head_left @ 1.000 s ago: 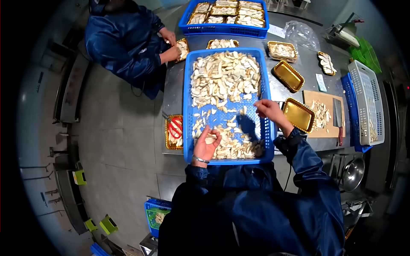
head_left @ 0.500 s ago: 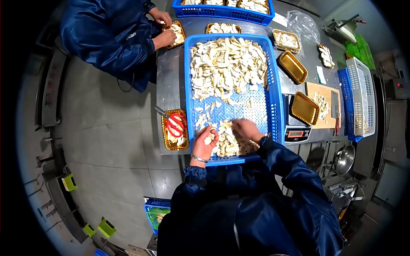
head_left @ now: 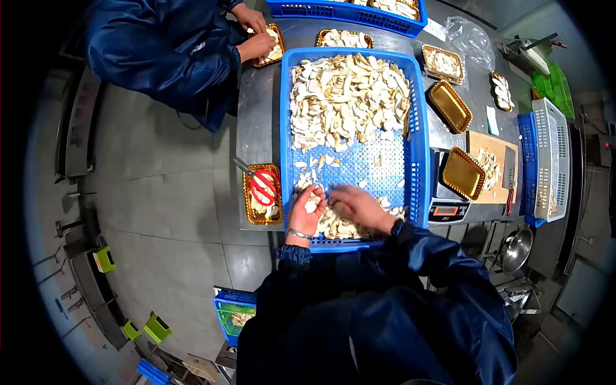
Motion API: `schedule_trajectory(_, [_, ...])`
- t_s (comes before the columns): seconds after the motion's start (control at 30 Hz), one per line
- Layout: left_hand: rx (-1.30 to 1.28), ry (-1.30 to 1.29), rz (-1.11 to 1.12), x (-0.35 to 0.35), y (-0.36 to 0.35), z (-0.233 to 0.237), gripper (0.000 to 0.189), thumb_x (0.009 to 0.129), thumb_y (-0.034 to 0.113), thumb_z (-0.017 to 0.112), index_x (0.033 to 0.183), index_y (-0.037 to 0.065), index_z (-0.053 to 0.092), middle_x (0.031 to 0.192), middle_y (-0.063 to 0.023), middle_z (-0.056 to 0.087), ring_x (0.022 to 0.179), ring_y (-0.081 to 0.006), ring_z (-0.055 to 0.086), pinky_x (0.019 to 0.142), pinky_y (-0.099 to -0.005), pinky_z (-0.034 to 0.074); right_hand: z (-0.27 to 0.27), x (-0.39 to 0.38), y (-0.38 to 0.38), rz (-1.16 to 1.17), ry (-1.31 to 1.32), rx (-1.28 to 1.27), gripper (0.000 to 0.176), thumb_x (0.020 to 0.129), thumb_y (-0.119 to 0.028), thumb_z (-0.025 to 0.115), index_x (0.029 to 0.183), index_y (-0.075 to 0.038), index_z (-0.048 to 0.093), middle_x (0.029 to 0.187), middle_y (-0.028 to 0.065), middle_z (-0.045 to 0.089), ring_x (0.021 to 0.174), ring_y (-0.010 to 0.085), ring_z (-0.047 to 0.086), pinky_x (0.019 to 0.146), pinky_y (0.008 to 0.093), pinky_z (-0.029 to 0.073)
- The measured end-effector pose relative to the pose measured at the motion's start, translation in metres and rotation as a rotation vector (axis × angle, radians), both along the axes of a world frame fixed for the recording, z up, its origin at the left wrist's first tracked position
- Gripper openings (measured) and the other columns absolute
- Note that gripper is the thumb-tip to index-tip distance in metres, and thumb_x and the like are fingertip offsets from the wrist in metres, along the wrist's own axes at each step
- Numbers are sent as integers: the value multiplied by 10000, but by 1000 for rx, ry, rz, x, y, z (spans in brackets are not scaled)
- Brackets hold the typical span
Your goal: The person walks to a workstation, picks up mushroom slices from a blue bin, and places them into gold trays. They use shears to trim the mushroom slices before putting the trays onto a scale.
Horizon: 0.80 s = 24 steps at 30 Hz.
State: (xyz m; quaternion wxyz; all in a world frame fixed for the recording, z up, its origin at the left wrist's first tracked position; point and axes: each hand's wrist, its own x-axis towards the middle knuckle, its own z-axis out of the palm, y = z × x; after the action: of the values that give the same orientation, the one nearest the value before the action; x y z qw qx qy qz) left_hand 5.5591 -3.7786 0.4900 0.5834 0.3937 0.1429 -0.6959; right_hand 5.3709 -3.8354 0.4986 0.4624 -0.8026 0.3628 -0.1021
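Pale mushroom slices (head_left: 350,96) fill the far half of a large blue crate (head_left: 418,147), and a smaller heap of slices (head_left: 340,226) lies at its near end. Over the near left corner, my left hand (head_left: 307,210) is cupped, palm up, its fingers closed around a few mushroom slices (head_left: 312,204). My right hand (head_left: 360,208) hovers just beside it above the heap; its fingertips are blurred, so I cannot make out what they hold. Left of the crate, red-handled scissors (head_left: 263,187) rest on a gold tray (head_left: 251,215) of slices.
Across the table, a co-worker's hands (head_left: 256,46) are at another gold tray of slices. To the right stand bare gold trays (head_left: 463,173), a scale (head_left: 447,210), and a cutting board (head_left: 491,144) with a cleaver (head_left: 509,168). A blue crate (head_left: 346,11) of filled trays is at the back.
My right hand has moved left, from the heap toward my left hand. My left hand stays cupped around slices. The whole view has shifted slightly.
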Motion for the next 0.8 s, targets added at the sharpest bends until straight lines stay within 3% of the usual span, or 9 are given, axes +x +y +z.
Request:
schedule_trajectory(0.1, [41,12,12,-5,-3,-4,163,863,156,579,988,50,574,919,-74,599,826,-191,595,690,-286,520,-21,-23,-59,-393,244,-426,484,754,-107,562,1228,-97,464,1240,210,451,1107,404,450,881,455,420])
schedule_trajectory(0.2, [37,11,-7,-8,-7,-15,184,860,123,573,1026,43,565,955,-92,591,865,-216,588,723,-292,516,-43,-35,-12,-211,404,-408,542,765,-259,607,1270,-167,436,1283,212,396,1156,460,384,928,496,390])
schedule_trajectory(0.27, [56,-2,-39,-18,-9,-25,199,857,119,570,1046,57,557,989,-109,583,892,-234,581,732,-309,515,-18,-31,26,69,310,-85,544,788,-272,599,1294,-193,417,1334,211,354,1171,436,400,950,471,390])
schedule_trajectory(0.37, [114,-14,-223,-36,-11,-41,322,840,71,543,1154,87,473,1011,-97,575,862,-221,590,732,-371,512,8,-9,-10,-139,210,100,331,811,-305,563,1107,-157,582,1061,166,586,920,341,578,767,418,477])
schedule_trajectory(0.47, [250,-126,-374,-50,-1,-53,404,839,67,541,1220,118,418,992,-87,583,845,-202,595,704,-355,516,-15,8,-110,-557,240,-92,300,817,-307,559,1023,-95,612,692,128,640,656,320,620,601,401,480])
schedule_trajectory(0.57, [244,-170,-434,-47,8,-47,407,846,71,534,1229,130,407,948,-80,607,826,-205,606,696,-360,521,-34,23,-168,-750,104,387,413,715,-344,658,965,-20,602,710,112,653,647,248,631,625,330,485])
schedule_trajectory(0.63, [265,-181,-451,-45,18,-49,335,853,94,536,1179,122,461,961,-83,615,847,-210,609,696,-358,522,-57,29,-169,-630,178,150,283,763,-272,677,855,-10,618,543,39,575,458,96,529,438,242,419])
schedule_trajectory(0.7, [173,-60,-496,-39,20,-47,239,863,125,539,1101,106,523,962,-84,620,864,-213,610,697,-357,521,-63,27,-150,-629,174,226,349,697,-339,667,794,-8,617,649,105,632,557,225,603,572,311,473])
schedule_trajectory(0.8, [118,-82,-266,-39,7,-33,257,864,201,572,1089,80,556,981,-79,609,884,-207,603,743,-331,509,-56,5,-105,-593,-35,620,216,807,-258,617,754,-49,605,632,41,605,508,98,539,474,238,403])
